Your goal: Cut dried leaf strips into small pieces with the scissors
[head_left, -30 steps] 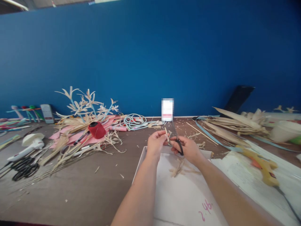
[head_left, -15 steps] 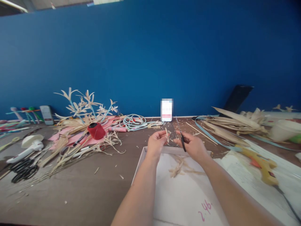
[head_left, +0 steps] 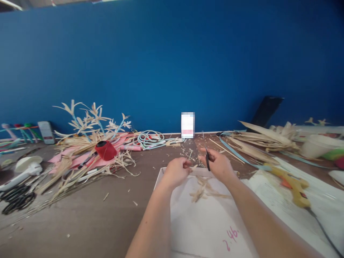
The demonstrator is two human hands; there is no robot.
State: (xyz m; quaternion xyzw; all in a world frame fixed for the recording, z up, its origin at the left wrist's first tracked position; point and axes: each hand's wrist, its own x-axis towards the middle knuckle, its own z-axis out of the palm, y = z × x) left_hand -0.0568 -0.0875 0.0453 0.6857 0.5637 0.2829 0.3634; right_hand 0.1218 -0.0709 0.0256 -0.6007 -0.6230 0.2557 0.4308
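Observation:
My left hand [head_left: 177, 172] is closed over the far edge of a white box lid [head_left: 201, 222], pinching a small pale strip of dried husk [head_left: 194, 167]. Black-handled scissors [head_left: 207, 159] are in my right hand [head_left: 219, 165], their blades pointing away from me toward the wall. The two hands are a short way apart. Below them, in the lid, lies a small pile of pale husk pieces [head_left: 200, 190]. Pink handwriting marks the lid's near right part.
Left are husk flowers [head_left: 96, 116], a red thread spool [head_left: 105, 149] and more black scissors [head_left: 17, 197]. A phone [head_left: 187, 125] leans on the blue wall. To the right lie dried husks [head_left: 258, 143] and a yellow glue gun [head_left: 291, 184] with its cord. Scraps litter the table.
My left hand has lowered toward me and turned, bringing the husk strip down from upright to nearly flat. The scissors stay in my right hand. The view has shifted slightly right.

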